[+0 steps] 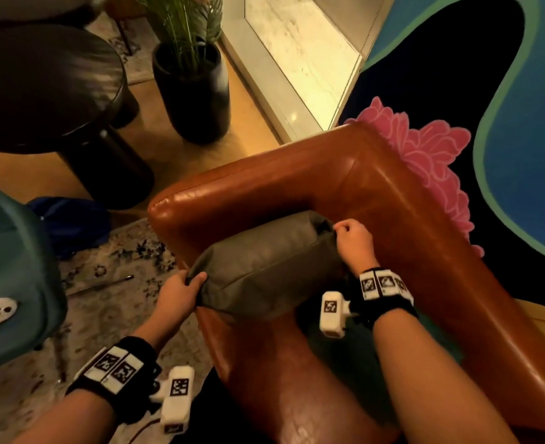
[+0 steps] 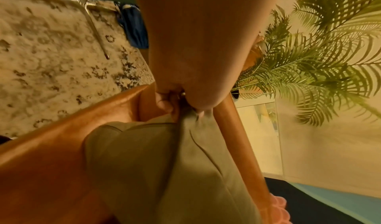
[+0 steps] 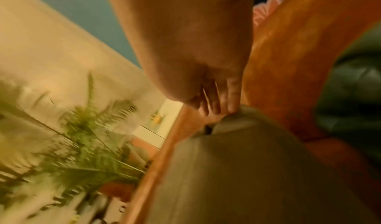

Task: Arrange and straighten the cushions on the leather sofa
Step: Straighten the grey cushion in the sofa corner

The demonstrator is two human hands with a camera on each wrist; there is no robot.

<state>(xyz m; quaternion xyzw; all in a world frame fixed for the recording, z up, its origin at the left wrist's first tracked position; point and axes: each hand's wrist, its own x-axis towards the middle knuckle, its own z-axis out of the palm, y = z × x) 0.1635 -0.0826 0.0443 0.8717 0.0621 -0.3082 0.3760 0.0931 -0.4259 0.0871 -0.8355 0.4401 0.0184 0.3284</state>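
Note:
A grey-olive cushion [image 1: 264, 264] stands on the seat of the brown leather sofa [image 1: 296, 174], leaning toward the armrest corner. My left hand [image 1: 184, 285] pinches its near left corner, thumb on top. My right hand [image 1: 351, 238] grips the far right corner with curled fingers. The left wrist view shows my left hand [image 2: 175, 103] bunching the cushion [image 2: 164, 162] fabric. In the blurred right wrist view, my right hand [image 3: 216, 103] holds the cushion [image 3: 237, 170] tip against the sofa back [image 3: 288, 64]. A dark green cushion [image 3: 350, 89] lies further along the seat.
A black planter with a palm [image 1: 194, 84] stands left of the armrest, beside a dark round table [image 1: 47, 84]. A patterned rug [image 1: 111, 290] covers the floor, with a teal chair [image 1: 11, 277] and blue cloth [image 1: 72, 222] at the left. A painted wall [image 1: 504, 123] runs behind the sofa.

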